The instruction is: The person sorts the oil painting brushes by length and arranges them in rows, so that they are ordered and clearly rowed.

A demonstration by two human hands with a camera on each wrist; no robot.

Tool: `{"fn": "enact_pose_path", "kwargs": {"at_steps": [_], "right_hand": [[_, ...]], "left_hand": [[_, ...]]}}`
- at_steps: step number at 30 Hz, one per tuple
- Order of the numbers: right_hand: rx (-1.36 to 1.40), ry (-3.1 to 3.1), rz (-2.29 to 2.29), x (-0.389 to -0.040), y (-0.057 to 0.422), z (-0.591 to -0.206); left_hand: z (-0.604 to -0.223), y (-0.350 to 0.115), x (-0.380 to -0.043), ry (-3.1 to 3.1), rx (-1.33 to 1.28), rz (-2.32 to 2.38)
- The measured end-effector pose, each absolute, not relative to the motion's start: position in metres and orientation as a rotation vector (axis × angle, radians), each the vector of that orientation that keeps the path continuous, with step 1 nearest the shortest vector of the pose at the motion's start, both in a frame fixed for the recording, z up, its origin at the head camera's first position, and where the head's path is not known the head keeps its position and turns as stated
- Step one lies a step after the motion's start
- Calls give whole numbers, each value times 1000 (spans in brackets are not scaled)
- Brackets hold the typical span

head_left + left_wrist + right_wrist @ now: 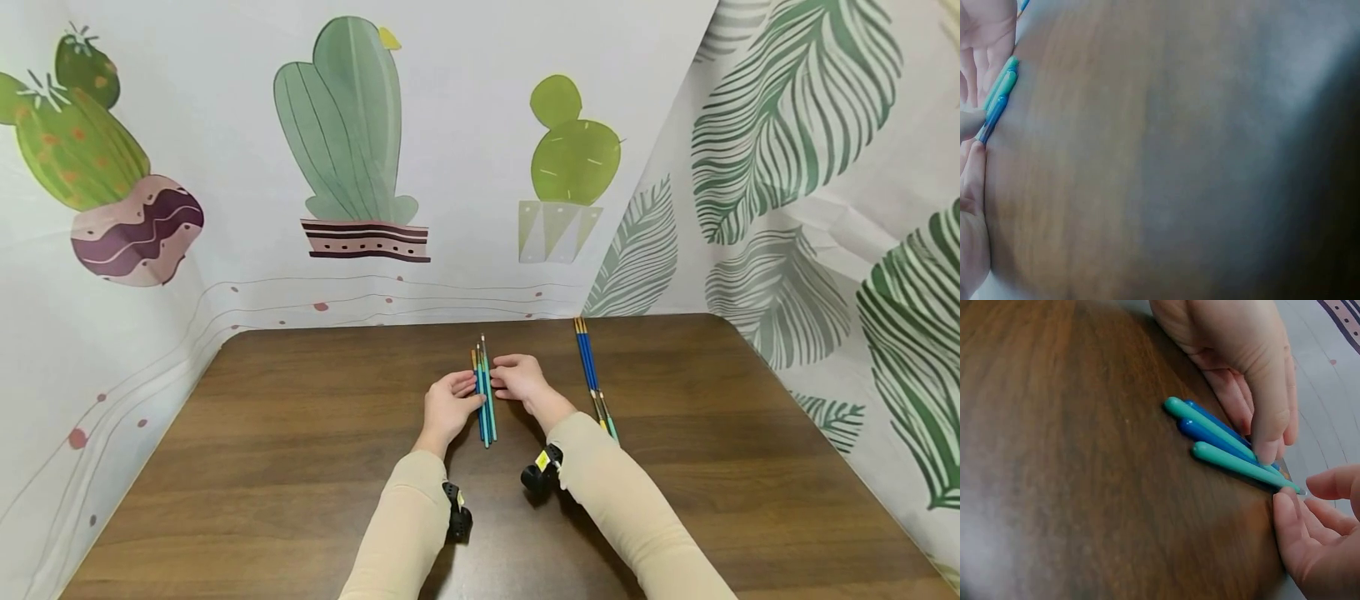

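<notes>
Several paintbrushes (491, 421) with green and blue handles lie side by side on the table, handle ends toward me and bristles away. My left hand (447, 408) comes at them from the left. Its thumb lies over the handles and its fingers are along their far side, pinching the group. From the right, my right hand (519, 380) touches the outermost green paintbrush (1229, 461) with its fingertips; its thumb stands apart from the fingers. The left wrist view catches only part of both hands and the rounded handle ends (1005, 87).
Blue-handled paintbrushes (587, 358) lie to the right, near the table's back edge. Closer to me are a yellow and a green one (611, 428), partly hidden by my right sleeve (607, 483). Printed cloth (465, 167) hangs behind the brown table (300, 467).
</notes>
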State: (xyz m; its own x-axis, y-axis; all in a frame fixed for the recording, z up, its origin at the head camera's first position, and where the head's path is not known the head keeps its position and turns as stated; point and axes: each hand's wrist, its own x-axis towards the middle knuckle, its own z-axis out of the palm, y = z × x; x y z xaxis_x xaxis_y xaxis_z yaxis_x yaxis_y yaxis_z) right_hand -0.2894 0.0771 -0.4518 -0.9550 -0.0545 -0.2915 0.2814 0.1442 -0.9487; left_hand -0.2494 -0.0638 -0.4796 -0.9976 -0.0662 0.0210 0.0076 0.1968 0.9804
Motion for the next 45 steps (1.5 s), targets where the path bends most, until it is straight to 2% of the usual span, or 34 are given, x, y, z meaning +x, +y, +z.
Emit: {"fn": "enact_pose_path", "kwargs": {"at_steps": [19, 45], "right_hand": [[316, 2552, -1567, -301, 63, -449], [273, 2324, -1820, -291, 76, -444]], "left_hand": [[-479, -63, -252, -2377, 24, -1953], [-480, -64, -249, -2374, 42, -1956]]}}
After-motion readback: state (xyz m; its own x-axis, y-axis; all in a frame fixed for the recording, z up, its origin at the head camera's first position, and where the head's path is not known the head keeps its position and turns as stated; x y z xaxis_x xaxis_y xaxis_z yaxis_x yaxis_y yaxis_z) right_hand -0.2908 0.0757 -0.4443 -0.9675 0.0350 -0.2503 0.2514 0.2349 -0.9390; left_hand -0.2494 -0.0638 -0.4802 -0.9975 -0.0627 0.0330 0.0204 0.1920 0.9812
